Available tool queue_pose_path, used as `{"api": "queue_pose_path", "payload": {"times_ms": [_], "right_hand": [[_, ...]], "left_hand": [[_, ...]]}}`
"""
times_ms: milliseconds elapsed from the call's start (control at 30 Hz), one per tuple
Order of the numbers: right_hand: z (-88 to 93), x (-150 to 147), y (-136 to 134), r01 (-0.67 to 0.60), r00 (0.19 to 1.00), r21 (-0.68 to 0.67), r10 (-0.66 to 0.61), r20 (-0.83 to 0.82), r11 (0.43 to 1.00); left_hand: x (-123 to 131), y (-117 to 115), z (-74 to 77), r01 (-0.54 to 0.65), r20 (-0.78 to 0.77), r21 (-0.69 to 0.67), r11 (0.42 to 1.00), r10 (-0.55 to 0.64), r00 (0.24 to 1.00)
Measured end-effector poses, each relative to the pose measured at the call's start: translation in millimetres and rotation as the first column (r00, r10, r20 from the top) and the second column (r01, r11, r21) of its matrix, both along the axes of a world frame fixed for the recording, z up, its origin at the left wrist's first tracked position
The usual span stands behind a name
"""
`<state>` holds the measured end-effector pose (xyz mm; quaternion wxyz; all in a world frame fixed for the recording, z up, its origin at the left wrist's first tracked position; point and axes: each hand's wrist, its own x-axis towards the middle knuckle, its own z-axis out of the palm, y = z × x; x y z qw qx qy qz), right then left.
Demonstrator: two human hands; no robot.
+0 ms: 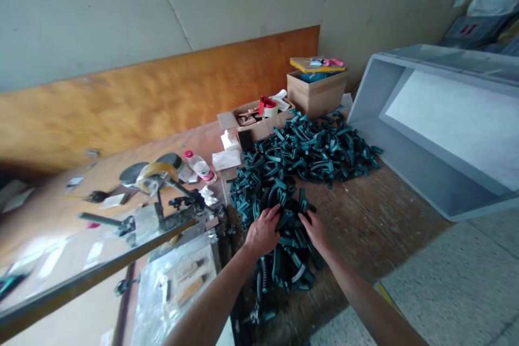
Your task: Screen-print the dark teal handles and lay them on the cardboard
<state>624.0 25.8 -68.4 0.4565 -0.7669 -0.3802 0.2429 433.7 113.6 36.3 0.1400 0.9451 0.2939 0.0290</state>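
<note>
A heap of dark green plastic parts (316, 143), curved and handle-like, some with ribbed grey sections, spreads over the wooden table. Nearer to me, more of these parts (284, 270) lie in a loose cluster. My left hand (263, 231) presses into the left side of the cluster, fingers bent round some parts. From the right side, my right hand (315, 230) grips parts of the same kind, its fingertips partly hidden among them. Several parts sit between both hands. Exactly which pieces each hand holds is hard to make out.
A large grey bin (413, 130) lies tipped on its side at the right. Behind the heap stand a cardboard box (318, 94) and a shallow carton (259, 128) with a tape dispenser (267, 106). At left are a bottle (200, 167), a metal fixture (178, 219) and a long bar (101, 273).
</note>
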Motion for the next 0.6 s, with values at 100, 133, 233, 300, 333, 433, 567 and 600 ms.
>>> {"api": "queue_pose_path", "payload": {"times_ms": [100, 133, 233, 300, 333, 433, 567, 600], "right_hand": [[-3.6, 0, -1, 0.02, 0.999, -0.081, -0.017, 0.042, 0.997], [-4.8, 2, 0, 0.028, 0.999, -0.094, -0.024, 0.048, 0.995], [-8.0, 13, 3, 0.089, 0.995, -0.093, -0.086, 0.044, 0.992], [-8.9, 23, 9, 0.152, 0.988, -0.083, -0.151, 0.018, 0.985], [-8.7, 28, 13, 0.171, 0.985, -0.087, -0.171, 0.004, 0.981], [-5.9, 43, 29, 0.167, 0.986, -0.163, -0.164, 0.035, 0.972], [-2.5, 56, 45, 0.187, 0.972, -0.235, -0.145, 0.187, 0.954], [-2.0, 58, 46, 0.214, 0.962, -0.211, -0.168, 0.215, 0.954]], "left_hand": [[-13, -11, -7.7, -0.053, 0.045, 0.01, 0.999, 0.053, 0.998], [-19, -15, -8.9, -0.074, 0.069, 0.018, 0.997, 0.073, 0.995], [-41, -28, -7.7, -0.122, 0.158, 0.049, 0.991, 0.113, 0.981], [-61, -39, -4.2, -0.146, 0.211, 0.066, 0.987, 0.129, 0.969], [-73, -46, -2.3, -0.159, 0.232, 0.071, 0.985, 0.139, 0.963], [-113, -69, 2.4, -0.233, 0.275, 0.076, 0.97, 0.204, 0.94], [-176, -101, 4.3, -0.368, 0.327, 0.092, 0.925, 0.321, 0.889], [-194, -108, 4.0, -0.398, 0.339, 0.095, 0.912, 0.346, 0.875]]}}
